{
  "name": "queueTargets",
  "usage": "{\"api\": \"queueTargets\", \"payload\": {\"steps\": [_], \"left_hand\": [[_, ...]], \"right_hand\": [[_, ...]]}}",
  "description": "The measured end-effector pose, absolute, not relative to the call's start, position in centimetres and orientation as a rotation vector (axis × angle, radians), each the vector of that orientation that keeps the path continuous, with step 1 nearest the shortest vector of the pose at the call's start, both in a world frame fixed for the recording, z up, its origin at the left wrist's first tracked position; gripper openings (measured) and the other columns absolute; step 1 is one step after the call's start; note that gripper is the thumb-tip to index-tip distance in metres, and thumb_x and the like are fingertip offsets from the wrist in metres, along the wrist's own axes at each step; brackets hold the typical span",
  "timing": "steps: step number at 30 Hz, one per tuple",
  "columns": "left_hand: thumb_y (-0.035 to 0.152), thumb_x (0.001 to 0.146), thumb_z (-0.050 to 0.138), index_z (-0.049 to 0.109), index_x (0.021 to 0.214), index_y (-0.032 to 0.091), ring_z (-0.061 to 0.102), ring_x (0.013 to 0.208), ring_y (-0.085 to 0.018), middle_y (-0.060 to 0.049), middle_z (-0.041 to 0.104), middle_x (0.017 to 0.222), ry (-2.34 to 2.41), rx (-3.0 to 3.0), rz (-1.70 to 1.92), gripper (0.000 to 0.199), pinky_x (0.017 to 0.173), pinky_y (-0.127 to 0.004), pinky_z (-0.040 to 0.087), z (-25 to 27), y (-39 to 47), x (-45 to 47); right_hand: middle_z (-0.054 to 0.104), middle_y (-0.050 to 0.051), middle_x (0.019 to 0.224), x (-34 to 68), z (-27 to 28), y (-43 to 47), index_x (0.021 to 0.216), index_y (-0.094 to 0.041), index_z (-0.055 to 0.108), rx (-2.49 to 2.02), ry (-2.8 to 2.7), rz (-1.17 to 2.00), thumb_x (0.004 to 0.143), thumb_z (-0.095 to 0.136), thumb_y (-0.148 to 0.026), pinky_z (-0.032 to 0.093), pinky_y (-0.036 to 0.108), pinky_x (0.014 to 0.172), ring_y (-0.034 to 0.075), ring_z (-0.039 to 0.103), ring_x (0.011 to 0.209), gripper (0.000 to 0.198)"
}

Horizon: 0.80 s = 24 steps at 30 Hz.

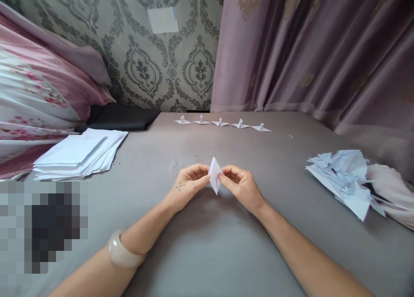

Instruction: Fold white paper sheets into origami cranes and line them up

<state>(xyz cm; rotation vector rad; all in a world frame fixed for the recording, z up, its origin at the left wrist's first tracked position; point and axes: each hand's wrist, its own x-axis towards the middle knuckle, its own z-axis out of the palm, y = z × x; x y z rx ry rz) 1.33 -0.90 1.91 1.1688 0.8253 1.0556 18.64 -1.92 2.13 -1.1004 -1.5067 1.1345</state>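
Note:
Between my two hands, raised a little over the grey surface, is a small diamond-shaped piece of folded white paper (214,176). It stands point up, with a slit down its lower middle. My left hand (190,182) pinches its left edge between thumb and fingers. On the opposite edge, my right hand (242,185) has its thumb pressed on the paper's face and its fingers curled behind. A pale bangle (124,250) circles my left wrist.
Several folded white paper birds (220,123) stand in a row at the far edge. White paper sheets (77,152) are stacked left, by a black folded item (123,117). A pile of folded paper (343,176) lies right. Curtains (274,51) hang behind.

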Motion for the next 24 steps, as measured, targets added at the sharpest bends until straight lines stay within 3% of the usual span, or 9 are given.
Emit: {"api": "queueTargets", "payload": {"steps": [6,12,18,24], "left_hand": [[0.028,0.074,0.073,0.064,0.086,0.014,0.061,0.075,-0.012,-0.002,0.067,0.082,0.805,1.203,1.014,0.02,0.074,-0.025,0.046,1.7,-0.9,1.3],[0.027,0.075,0.072,0.062,0.105,0.017,0.06,0.096,-0.017,-0.006,0.066,0.103,0.759,1.181,1.037,0.033,0.087,-0.03,0.045,2.0,-0.9,1.4],[0.026,0.074,0.074,0.061,0.091,0.014,0.061,0.082,-0.013,-0.003,0.068,0.087,0.775,1.134,1.057,0.025,0.08,-0.026,0.045,1.8,-0.8,1.4],[0.025,0.071,0.077,0.062,0.087,0.015,0.06,0.079,-0.011,-0.001,0.067,0.084,0.781,1.098,1.061,0.024,0.077,-0.024,0.045,1.4,-0.6,1.4]], "right_hand": [[0.06,0.001,0.072,18.3,2.3,-2.1,0.078,-0.019,0.063,-1.107,-1.59,1.006,0.078,0.06,-0.029,0.045,0.028,0.07,0.014,0.055,0.069,0.01],[0.062,0.002,0.082,18.7,3.0,-2.2,0.083,-0.019,0.064,-1.008,-1.625,1.127,0.078,0.055,-0.025,0.044,0.029,0.072,0.015,0.057,0.076,0.012],[0.063,0.002,0.08,18.4,3.0,-2.3,0.087,-0.018,0.065,-1.062,-1.593,1.197,0.079,0.061,-0.035,0.044,0.029,0.072,0.015,0.057,0.075,0.019],[0.067,0.004,0.081,18.3,2.3,-2.1,0.085,-0.018,0.069,-1.096,-1.517,1.219,0.078,0.063,-0.037,0.044,0.03,0.075,0.016,0.059,0.076,0.021]]}}
